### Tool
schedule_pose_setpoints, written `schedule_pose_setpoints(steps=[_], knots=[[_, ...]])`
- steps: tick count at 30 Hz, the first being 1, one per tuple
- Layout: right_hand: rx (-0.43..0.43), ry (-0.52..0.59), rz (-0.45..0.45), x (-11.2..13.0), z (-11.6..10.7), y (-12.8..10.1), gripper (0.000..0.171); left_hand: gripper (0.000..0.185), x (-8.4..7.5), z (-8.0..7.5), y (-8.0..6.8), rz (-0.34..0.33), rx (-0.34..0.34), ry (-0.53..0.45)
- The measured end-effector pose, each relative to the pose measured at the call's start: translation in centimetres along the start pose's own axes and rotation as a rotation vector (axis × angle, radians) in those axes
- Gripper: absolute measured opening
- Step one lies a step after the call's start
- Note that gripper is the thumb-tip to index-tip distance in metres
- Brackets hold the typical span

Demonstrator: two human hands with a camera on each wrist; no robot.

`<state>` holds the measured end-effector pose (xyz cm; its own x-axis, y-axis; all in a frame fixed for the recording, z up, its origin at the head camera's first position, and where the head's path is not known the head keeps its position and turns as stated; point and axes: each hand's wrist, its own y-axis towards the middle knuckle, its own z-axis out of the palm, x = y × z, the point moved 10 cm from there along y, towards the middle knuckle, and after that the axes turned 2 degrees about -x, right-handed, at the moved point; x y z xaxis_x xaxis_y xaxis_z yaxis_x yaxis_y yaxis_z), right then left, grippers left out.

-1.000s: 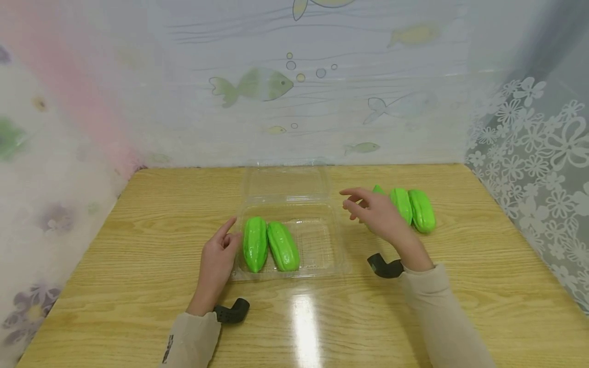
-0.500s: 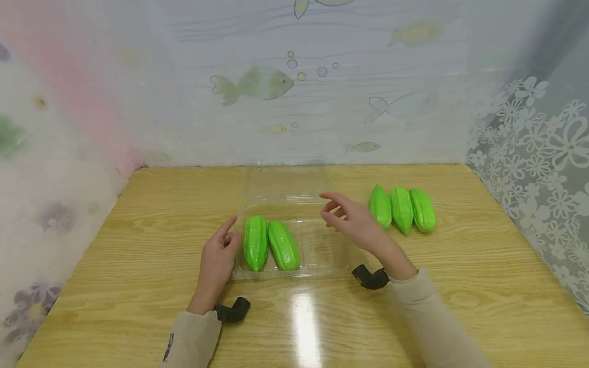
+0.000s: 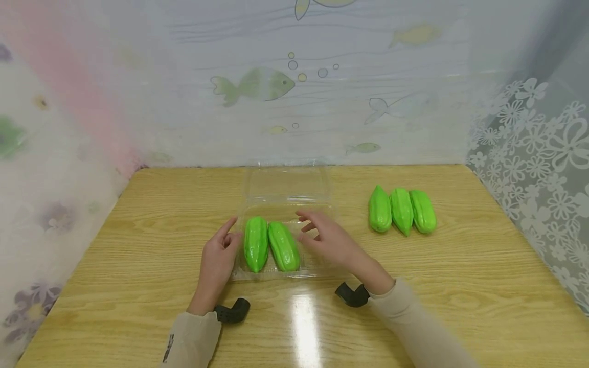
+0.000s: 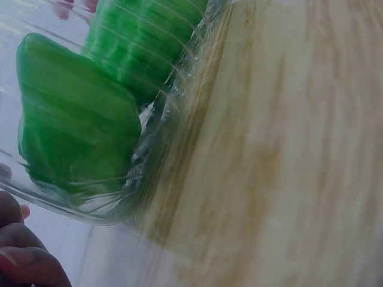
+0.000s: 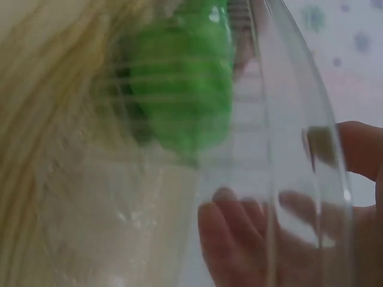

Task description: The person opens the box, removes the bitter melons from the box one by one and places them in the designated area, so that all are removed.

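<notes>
A clear plastic clamshell box lies open on the wooden table, its lid folded back. Two green ridged gourds lie side by side in its left half. My left hand rests against the box's left edge with fingers relaxed; the left wrist view shows the gourds through the box wall. My right hand hovers open over the box's right half, just right of the gourds, holding nothing. The right wrist view shows a gourd through the plastic.
Three more green gourds lie in a row on the table to the right of the box. A fish-patterned curtain hangs behind the table, and a lace curtain at the right edge.
My right hand has moved left from the three gourds to above the box's right half, empty. The left hand has stayed at the box's left edge.
</notes>
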<state>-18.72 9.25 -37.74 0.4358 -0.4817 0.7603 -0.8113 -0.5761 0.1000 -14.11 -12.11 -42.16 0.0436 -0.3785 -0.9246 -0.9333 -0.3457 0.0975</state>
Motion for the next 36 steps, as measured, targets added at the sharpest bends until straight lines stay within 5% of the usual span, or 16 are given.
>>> schedule_pose_setpoints(steps=[12,21,36], knots=[[0.062,-0.044,0.006,0.0,3.0,-0.5,0.058,0.041,0.2,0.1,0.0,-0.003,0.003,-0.005],[0.130,-0.298,-0.058,0.5,4.2,-0.9,0.069,0.042,0.2,0.1,0.0,0.001,0.005,0.002],[0.213,-0.362,-0.168,1.1,5.3,-1.3,0.051,0.042,0.2,0.2,-0.1,-0.003,0.006,0.002]])
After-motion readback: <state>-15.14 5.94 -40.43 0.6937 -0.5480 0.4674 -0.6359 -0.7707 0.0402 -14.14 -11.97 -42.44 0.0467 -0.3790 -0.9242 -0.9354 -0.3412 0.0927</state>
